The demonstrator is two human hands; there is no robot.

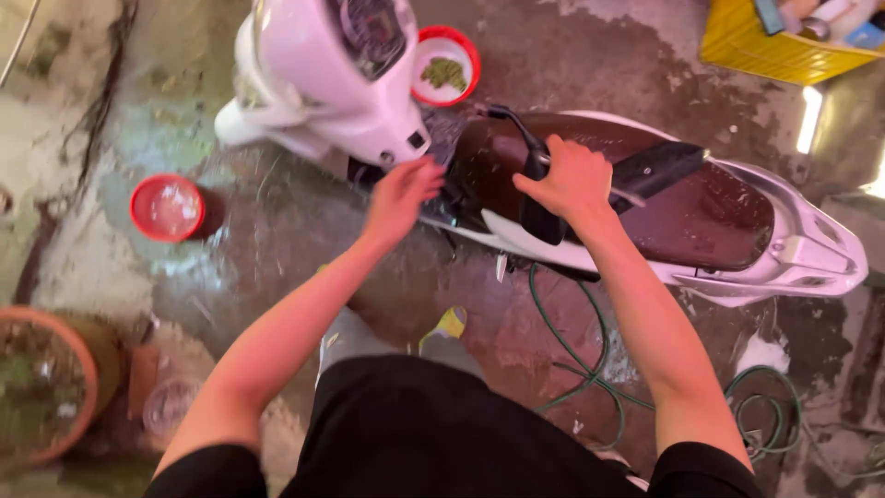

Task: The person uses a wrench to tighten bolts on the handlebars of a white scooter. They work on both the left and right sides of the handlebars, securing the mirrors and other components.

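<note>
Nearest to us are our black shorts point(442, 433) and a foot in a yellow sandal point(450, 325) on the wet concrete floor point(304, 231). A green hose point(590, 350) loops across the floor just right of the foot and runs under the scooter. At the left edge sits a terracotta pot point(46, 387).

Both arms reach forward to a white scooter point(784, 249) that stands across our view, its brown seat point(701, 203) wet and shiny. Our right hand point(572, 180) is closed around the black handlebar grip point(539, 175), with the brake lever point(507, 115) sticking out beyond the knuckles. Our left hand point(404, 195) is blurred; its fingers are loosely curled and spread, touching the dark area just below the white front panel point(323, 74). We cannot tell whether it holds anything.

Left of the scooter, a red bowl point(168, 207) of cloudy water stands on the floor, well apart from the hands. Beyond the handlebar, a second red-rimmed bowl point(445, 65) holds something green. In the far right corner lies a yellow crate point(765, 46) with odds and ends in it.
</note>
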